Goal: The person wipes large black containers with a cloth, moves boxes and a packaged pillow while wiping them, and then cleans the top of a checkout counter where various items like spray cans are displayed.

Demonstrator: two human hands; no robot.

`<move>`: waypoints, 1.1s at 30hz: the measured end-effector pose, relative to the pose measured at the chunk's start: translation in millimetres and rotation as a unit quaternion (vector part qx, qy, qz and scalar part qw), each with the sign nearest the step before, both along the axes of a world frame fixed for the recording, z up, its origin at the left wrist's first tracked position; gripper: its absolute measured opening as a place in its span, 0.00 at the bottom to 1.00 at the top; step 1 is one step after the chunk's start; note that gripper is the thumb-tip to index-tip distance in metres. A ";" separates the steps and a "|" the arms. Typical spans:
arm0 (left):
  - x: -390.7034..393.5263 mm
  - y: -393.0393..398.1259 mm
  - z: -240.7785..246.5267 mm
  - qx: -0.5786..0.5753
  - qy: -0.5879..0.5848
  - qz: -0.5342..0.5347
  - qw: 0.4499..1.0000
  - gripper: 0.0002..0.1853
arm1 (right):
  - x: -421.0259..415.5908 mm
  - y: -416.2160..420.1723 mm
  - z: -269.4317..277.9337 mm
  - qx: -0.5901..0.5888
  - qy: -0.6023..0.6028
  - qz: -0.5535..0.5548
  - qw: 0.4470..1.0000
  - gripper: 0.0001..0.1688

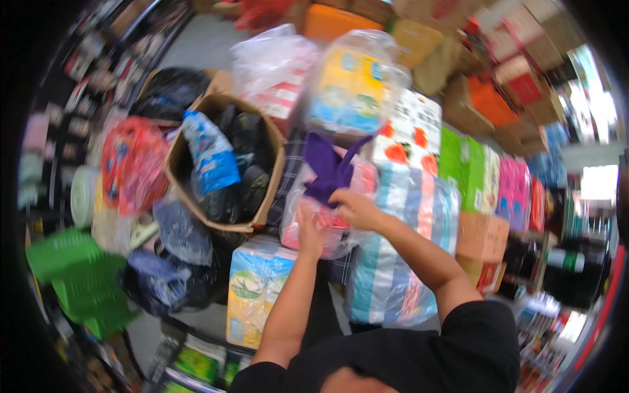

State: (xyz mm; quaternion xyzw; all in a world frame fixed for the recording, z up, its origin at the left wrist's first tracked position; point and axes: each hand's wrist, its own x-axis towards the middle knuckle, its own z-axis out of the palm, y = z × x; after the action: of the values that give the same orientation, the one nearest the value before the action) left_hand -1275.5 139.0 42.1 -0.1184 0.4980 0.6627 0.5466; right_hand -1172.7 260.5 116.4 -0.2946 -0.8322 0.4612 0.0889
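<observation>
A dark purple cloth item (330, 164) with a thin strap-like strip reaching up to the right is gripped at its lower end by my right hand (355, 210). Just below and left of it, my left hand (310, 231) lies against a clear plastic-wrapped pink and red package (294, 196), fingers apart. Blur hides the finer finger contacts. The cloth hangs above this package, which rests on a dark checked fabric (291, 164).
Left stands an open cardboard box (275, 147) holding black bundles and a blue plastic packet (211, 152). A large striped pack (393, 294) sits right, yellow-blue packs (248, 290) near my body. Green baskets (83, 265) stand far left, stacked cartons (479, 236) right.
</observation>
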 end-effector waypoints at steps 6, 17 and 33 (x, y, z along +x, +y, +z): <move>28.8 -24.0 36.2 0.080 -0.058 -0.153 0.983 0.24 | 79.4 -84.5 55.5 -0.326 0.108 -0.057 0.937 0.12; 257.7 -131.8 126.8 0.102 -0.116 -0.460 0.875 0.17 | 332.4 -254.2 -6.4 0.125 -0.019 -0.593 0.796 0.24; 567.5 -346.5 174.1 0.108 0.160 -0.810 0.553 0.27 | 653.4 -553.9 -13.8 -0.481 0.525 -0.635 0.298 0.16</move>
State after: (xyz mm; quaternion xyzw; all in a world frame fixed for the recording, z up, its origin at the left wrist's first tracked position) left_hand -708.0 -207.5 216.2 0.5034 0.3877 -0.0036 0.7722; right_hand -519.3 -293.4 102.7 -0.4170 0.2078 0.6364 0.6148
